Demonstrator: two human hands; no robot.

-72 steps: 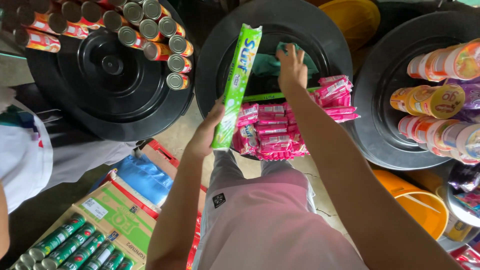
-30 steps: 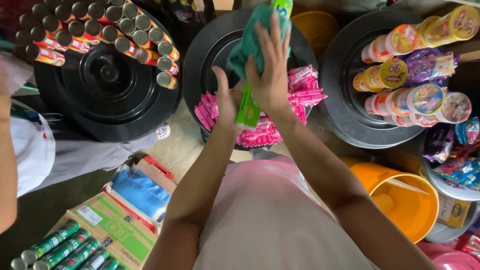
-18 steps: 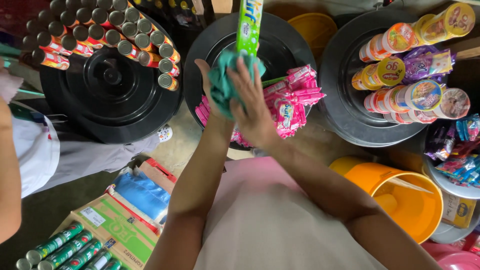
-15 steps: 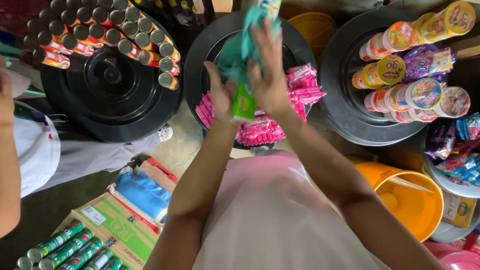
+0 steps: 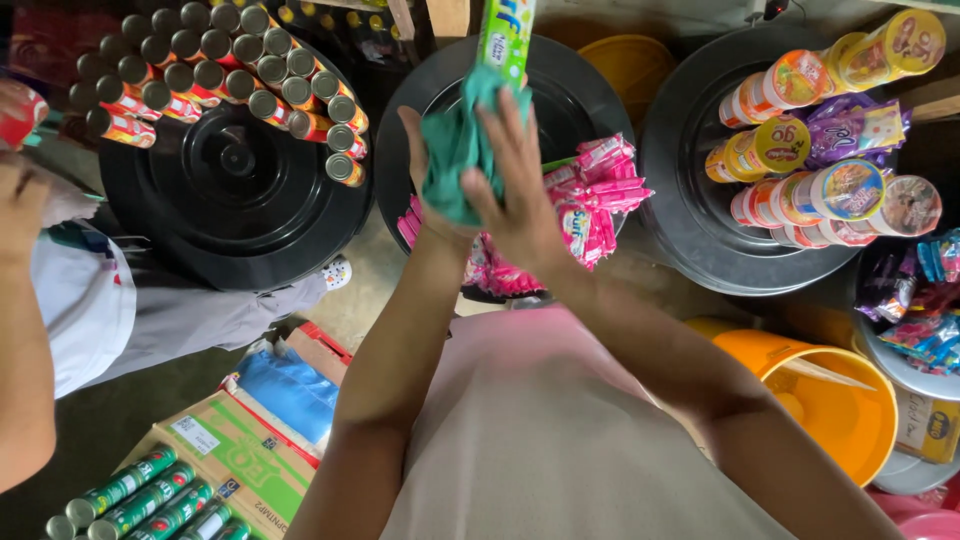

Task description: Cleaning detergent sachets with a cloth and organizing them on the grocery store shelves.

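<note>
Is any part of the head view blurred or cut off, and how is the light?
Head view: soft even light, no hard shadows; the green packet is cut off by the top edge; the right hand and the teal cloth are slightly blurred; the cans look sharp.

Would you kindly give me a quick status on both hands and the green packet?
Left hand grips green packet from below. Right hand presses teal cloth around packet. Pink sachets lie just behind, on black tub lid.

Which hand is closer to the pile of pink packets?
Right. The right hand hovers just beside the pink packets, holding the green cloth; the left hand is behind the cloth, farther left.
</note>
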